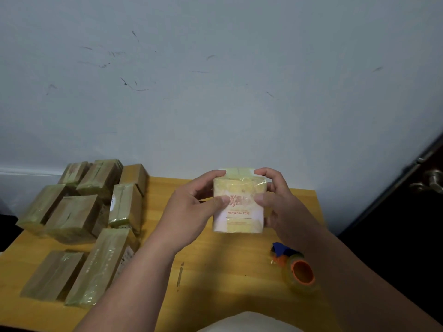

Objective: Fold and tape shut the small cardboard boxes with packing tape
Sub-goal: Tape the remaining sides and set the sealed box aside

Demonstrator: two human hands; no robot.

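Left grip: the left hand (191,207) is holding the small box (239,204) by its left side, thumb pressing on the printed front, fingers curling over the top edge.
Right grip: the right hand (275,200) is clasping the box's right side, thumb on the front, fingers over the top.
Box: pale, wrapped in glossy tape, reading "Hangzhou 2022", being held upright above the wooden surface (215,271), at its middle.
Tape roll: the packing tape roll (298,271), with an orange core, is lying on the surface near the right forearm.
Stack: taped brown boxes (79,212) are crowding the surface's left side.
Backdrop: a scuffed grey wall (215,80) is standing behind.
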